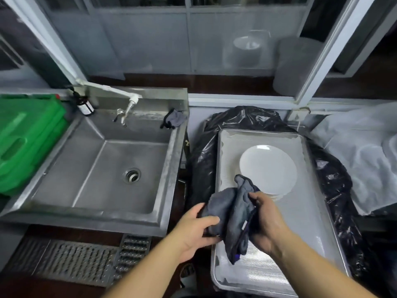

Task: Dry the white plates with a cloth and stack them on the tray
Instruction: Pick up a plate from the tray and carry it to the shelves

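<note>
A stack of white plates [268,168] lies in the far half of a metal tray [318,229] on the right. Over the tray's near left part I hold a grey cloth [234,214] between both hands. My left hand [197,229] grips the cloth's left fold, thumb on top. My right hand [266,218] pinches the right fold, which hangs down with a dark purple edge. The cloth's top corner overlaps the near rim of the plates.
A steel sink [103,168] with a tap [126,110] is on the left, a second grey cloth [175,120] on its back corner. Green crates [28,136] stand far left. A black plastic bag [242,119] lies under the tray. A floor grate [75,261] is below the sink.
</note>
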A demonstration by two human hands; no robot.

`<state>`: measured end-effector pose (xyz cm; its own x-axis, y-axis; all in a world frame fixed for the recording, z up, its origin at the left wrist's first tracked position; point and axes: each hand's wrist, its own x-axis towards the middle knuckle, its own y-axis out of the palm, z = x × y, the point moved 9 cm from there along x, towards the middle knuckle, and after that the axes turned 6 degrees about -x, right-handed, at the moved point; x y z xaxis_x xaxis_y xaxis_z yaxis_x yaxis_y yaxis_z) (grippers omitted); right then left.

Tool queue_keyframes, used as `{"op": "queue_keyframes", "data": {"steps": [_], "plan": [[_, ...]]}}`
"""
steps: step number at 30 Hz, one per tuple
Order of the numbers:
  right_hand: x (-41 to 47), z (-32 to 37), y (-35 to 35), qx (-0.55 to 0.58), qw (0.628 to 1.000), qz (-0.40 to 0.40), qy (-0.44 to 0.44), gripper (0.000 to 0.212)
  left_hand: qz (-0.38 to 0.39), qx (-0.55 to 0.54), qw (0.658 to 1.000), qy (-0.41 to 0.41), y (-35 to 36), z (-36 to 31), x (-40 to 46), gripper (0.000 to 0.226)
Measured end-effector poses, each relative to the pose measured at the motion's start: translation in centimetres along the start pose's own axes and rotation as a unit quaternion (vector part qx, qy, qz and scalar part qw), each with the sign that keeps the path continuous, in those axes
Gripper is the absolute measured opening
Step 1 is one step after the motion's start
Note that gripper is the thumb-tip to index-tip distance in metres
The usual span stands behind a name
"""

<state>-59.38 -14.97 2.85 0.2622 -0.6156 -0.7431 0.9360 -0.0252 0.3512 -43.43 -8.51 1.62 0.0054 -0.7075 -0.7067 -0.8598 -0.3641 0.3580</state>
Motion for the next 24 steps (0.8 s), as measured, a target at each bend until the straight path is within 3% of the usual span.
{"op": "queue_keyframes", "data": {"steps": [5,9,10,12,14,15,19,24], "plan": [[1.4,-3.0,4.2,-0.087,0.996,-0.005,0.004,0.046,-0.043,0.025,0.998,0.043,-5.6,-3.1,-1.1,0.035],[2.8,-5.7,7.1,-0.082,0.996,-0.043,0.018,0.025,-0.039,0.099,0.991,0.076,-9.8,-4.4,-2.2,0.028],[3.0,-6.2,7.7,-0.090,0.994,-0.060,0.017,0.022,-0.012,0.127,0.989,0.077,-10.4,-4.3,-2.7,0.038],[3.7,-7.2,8.8,-0.115,0.989,-0.094,0.023,0.020,0.045,0.196,0.978,0.052,-11.3,-2.8,-3.4,0.079],[4.3,-8.2,9.9,-0.140,0.982,-0.117,0.042,0.022,0.035,0.272,0.961,0.040,-12.8,-1.6,-3.6,0.112],[4.7,-8.8,10.5,-0.151,0.980,-0.117,0.053,0.023,0.008,0.286,0.957,0.050,-13.7,-1.5,-3.6,0.112],[5.9,-11.2,12.5,-0.174,0.976,-0.074,0.109,0.027,-0.098,0.217,0.966,0.102,-18.4,-2.8,-3.1,0.051],[7.9,-13.4,13.7,-0.174,0.973,-0.050,0.143,0.025,-0.228,0.150,0.957,0.101,-24.3,-3.5,-2.0,0.034]]}}
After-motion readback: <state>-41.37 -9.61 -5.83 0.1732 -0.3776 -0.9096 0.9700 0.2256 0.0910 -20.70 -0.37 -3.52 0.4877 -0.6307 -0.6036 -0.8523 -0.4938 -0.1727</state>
